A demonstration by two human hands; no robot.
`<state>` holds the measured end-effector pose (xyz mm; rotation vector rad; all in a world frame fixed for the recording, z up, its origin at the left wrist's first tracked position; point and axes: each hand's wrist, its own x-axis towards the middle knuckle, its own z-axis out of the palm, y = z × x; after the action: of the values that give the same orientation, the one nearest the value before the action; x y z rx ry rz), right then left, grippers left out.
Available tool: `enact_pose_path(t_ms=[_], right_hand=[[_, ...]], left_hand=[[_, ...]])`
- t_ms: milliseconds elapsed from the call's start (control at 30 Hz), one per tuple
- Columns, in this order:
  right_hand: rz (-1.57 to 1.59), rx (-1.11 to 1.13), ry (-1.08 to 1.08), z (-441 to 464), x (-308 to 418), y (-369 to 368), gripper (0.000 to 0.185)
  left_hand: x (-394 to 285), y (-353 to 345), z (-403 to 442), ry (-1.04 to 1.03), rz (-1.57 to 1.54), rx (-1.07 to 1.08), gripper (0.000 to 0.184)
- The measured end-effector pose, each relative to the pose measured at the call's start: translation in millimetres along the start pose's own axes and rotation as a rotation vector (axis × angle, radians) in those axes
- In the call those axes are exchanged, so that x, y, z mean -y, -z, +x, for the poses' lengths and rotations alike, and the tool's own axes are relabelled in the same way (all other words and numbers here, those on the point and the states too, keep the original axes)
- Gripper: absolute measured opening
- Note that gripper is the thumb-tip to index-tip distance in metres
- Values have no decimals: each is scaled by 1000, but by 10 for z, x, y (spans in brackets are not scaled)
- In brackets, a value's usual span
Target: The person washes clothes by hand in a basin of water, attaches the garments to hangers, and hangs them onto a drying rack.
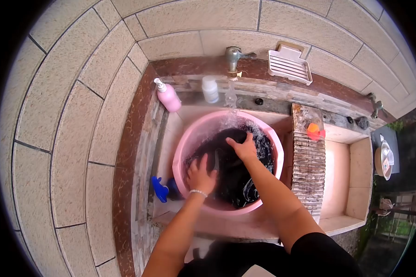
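A pink basin (180,152) stands in the sink, with dark wet cloth (226,177) lying in its water. Over the left part of the cloth is my left hand (202,177), fingers spread, a light bracelet around the wrist. My right hand (244,148) is at the upper middle of the cloth, its thumb apart from the fingers; no grip on the cloth shows. Water runs from the tap (233,60) into the back of the basin and splashes up white there.
A pink pump bottle (169,98) and a white bottle (210,90) stand on the back ledge. A soap rack (289,66) hangs on the wall. Right of the basin is a ridged washboard slab (308,171), then a second sink (336,180). A blue brush-like object (160,189) lies left.
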<state>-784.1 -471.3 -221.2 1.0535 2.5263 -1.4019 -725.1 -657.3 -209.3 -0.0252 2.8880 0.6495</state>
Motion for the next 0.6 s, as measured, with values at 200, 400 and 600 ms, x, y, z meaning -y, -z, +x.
enact_pose_path(t_ms=[200,400,600], right_hand=[[-450,399,45,39,58,98,49],[-306,-138,576,-430,67,-61,34],[887,809,62,-1305,347,104,34]], left_hand=[[275,11,250,11,-156,100,20],[196,106,405,698,-1134,217,40],[818,-746,378,205,-2218,407,34]])
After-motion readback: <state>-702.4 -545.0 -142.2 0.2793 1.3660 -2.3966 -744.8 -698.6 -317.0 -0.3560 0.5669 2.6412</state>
